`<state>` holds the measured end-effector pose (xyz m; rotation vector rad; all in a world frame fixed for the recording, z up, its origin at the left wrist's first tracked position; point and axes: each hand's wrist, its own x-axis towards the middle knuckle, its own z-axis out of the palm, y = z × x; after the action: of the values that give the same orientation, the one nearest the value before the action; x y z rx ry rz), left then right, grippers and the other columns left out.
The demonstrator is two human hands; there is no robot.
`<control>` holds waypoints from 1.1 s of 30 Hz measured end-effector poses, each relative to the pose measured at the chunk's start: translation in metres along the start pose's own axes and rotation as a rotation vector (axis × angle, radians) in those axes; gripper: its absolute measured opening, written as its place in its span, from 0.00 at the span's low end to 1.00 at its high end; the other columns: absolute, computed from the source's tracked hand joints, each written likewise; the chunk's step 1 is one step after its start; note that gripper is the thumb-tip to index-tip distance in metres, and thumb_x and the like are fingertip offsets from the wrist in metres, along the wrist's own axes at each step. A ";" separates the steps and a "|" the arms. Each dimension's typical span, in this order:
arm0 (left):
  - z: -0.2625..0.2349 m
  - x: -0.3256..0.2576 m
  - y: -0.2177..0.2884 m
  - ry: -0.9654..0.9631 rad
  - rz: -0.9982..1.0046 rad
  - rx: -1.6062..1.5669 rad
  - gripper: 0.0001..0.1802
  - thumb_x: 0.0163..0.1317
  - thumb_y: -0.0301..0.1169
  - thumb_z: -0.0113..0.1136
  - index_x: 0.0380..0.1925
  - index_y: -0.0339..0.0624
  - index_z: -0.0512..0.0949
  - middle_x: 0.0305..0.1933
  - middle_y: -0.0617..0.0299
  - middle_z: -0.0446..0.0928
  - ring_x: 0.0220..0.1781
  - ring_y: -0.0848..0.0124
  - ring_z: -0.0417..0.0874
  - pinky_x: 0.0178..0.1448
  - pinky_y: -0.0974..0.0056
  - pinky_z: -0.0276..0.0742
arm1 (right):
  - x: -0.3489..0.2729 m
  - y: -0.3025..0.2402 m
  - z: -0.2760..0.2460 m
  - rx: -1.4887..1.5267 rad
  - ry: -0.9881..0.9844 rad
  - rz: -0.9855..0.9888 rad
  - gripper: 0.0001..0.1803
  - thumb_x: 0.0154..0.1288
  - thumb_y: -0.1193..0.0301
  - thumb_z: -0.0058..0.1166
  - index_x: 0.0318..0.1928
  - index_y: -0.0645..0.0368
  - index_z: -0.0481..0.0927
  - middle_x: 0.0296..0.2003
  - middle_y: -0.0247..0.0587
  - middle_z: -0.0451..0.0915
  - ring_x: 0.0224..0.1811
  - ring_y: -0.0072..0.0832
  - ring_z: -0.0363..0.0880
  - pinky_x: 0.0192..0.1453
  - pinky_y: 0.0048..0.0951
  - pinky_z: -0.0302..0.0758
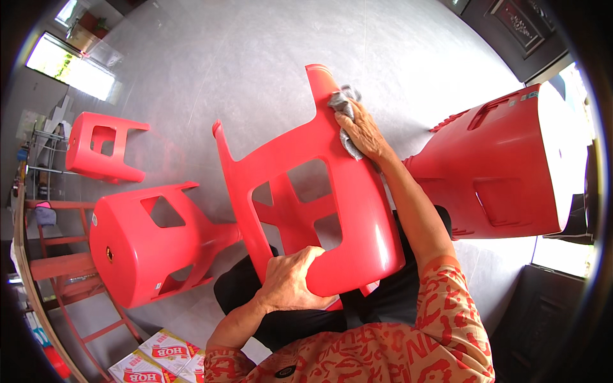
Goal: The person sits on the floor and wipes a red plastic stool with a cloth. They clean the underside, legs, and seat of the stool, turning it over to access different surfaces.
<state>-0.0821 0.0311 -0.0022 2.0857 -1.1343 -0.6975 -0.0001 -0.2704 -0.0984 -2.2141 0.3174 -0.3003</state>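
A red plastic stool [367, 236] lies on its side across my lap, its legs pointing away from me. My left hand [290, 277] is closed round the edge of the stool's frame near the seat, with the thumb in the side opening. In my right hand [367, 135] is a crumpled grey cloth [345, 102], pressed against the outer face of the stool's far right leg. Part of the cloth hangs out below the palm. The fingertips of my right hand are partly hidden by the cloth.
To the left, a red stool [118, 249] lies on its side, with a smaller-looking one [83, 143] farther off. A stack of red stools [504, 153] lies at the right. Nearby stand a red metal frame [60, 268] and printed cartons [163, 354]. Dark doors [520, 32] edge the grey floor.
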 end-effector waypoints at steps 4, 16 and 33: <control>0.001 -0.002 0.001 0.002 -0.042 0.018 0.41 0.34 0.49 0.78 0.48 0.43 0.70 0.40 0.56 0.80 0.40 0.57 0.84 0.39 0.56 0.76 | -0.039 -0.001 -0.014 0.155 -0.025 0.148 0.28 0.71 0.52 0.39 0.61 0.58 0.69 0.58 0.58 0.70 0.64 0.51 0.65 0.66 0.43 0.61; 0.002 -0.005 0.004 -0.032 -0.123 0.049 0.44 0.33 0.47 0.77 0.52 0.45 0.68 0.47 0.54 0.80 0.49 0.53 0.81 0.51 0.50 0.73 | -0.170 -0.050 -0.037 0.052 -0.128 0.140 0.36 0.71 0.45 0.40 0.70 0.53 0.59 0.67 0.63 0.56 0.69 0.60 0.55 0.72 0.47 0.55; 0.024 0.001 -0.001 -0.009 -0.092 0.115 0.45 0.32 0.49 0.77 0.51 0.42 0.70 0.43 0.50 0.81 0.46 0.52 0.83 0.48 0.51 0.76 | -0.145 -0.068 -0.012 -0.425 -0.127 -0.247 0.23 0.66 0.65 0.49 0.61 0.49 0.72 0.64 0.42 0.65 0.65 0.50 0.61 0.68 0.49 0.60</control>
<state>-0.0987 0.0236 -0.0185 2.2449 -1.1127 -0.7006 -0.1322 -0.1906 -0.0526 -2.6842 0.0359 -0.2381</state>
